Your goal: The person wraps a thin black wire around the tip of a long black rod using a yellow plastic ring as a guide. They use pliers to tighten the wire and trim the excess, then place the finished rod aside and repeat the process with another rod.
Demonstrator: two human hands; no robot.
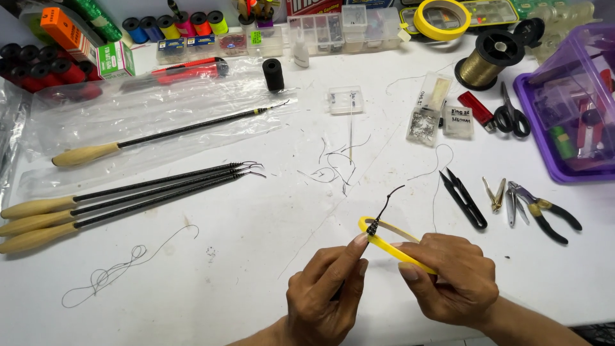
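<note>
My left hand (pixel 323 291) pinches a thin black rod tip (pixel 384 208) with a hooked wire end, fingertips at its wrapped part. My right hand (pixel 451 275) holds a small yellow tape roll (pixel 384 240) against that tip. Both hands are low in the middle of the white table (pixel 256 256). Three finished black rods with wooden handles (pixel 128 195) lie side by side to the left, and a fourth rod (pixel 166 134) lies on clear plastic bags above them.
Black thread snips (pixel 464 198), nail clippers (pixel 494 194) and pliers (pixel 544 211) lie to the right. Scissors (pixel 510 115), a gold thread spool (pixel 490 59), a purple bin (pixel 570 102), small parts boxes (pixel 346 100), a loose thread tangle (pixel 122 266) and coloured spools (pixel 173 27) surround the work area.
</note>
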